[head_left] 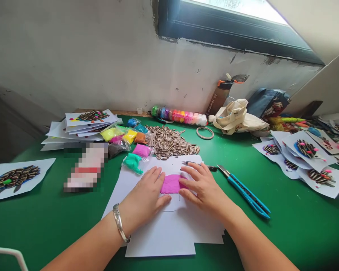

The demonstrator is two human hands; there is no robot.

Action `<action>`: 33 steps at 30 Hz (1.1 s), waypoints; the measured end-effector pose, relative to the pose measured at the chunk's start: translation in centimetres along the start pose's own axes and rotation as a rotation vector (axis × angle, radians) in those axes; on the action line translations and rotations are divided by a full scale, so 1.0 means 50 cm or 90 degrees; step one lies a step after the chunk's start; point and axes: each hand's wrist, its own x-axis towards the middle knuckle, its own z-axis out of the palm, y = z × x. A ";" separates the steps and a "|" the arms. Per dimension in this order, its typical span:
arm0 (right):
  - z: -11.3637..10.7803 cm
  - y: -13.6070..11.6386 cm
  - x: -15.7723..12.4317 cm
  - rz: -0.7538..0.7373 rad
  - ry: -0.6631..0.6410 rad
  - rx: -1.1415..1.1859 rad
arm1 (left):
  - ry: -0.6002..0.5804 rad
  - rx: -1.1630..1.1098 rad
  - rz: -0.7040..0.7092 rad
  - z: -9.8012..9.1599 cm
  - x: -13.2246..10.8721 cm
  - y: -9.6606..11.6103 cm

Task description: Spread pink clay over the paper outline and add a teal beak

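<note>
A flat patch of pink modelling clay lies on white paper in front of me. My left hand, with a silver bangle at the wrist, rests on the paper with its fingers stretched along the patch's left edge. Over the right edge of the clay, my right hand has its fingers spread, and its fingertips touch or nearly touch the clay. Neither hand grips anything. Thin pencil lines show on the paper below the patch. Behind the right fingers lies a dark pen, partly hidden.
A blue utility knife lies right of the paper. Beyond are sunflower seeds, bagged clay, a tape roll, a bottle and a cloth bag. Seed-decorated papers sit left and right.
</note>
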 end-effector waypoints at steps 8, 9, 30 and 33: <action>0.003 -0.006 0.001 -0.013 -0.027 -0.001 | 0.008 -0.021 -0.005 0.007 -0.002 -0.005; 0.004 -0.005 0.000 -0.012 -0.022 0.002 | 0.014 -0.026 -0.004 0.008 -0.002 -0.006; -0.013 0.018 -0.005 0.054 -0.021 0.016 | 0.004 -0.018 -0.003 0.005 -0.003 -0.006; -0.012 0.013 -0.006 0.058 0.005 0.018 | 0.006 -0.013 -0.004 0.005 -0.002 -0.005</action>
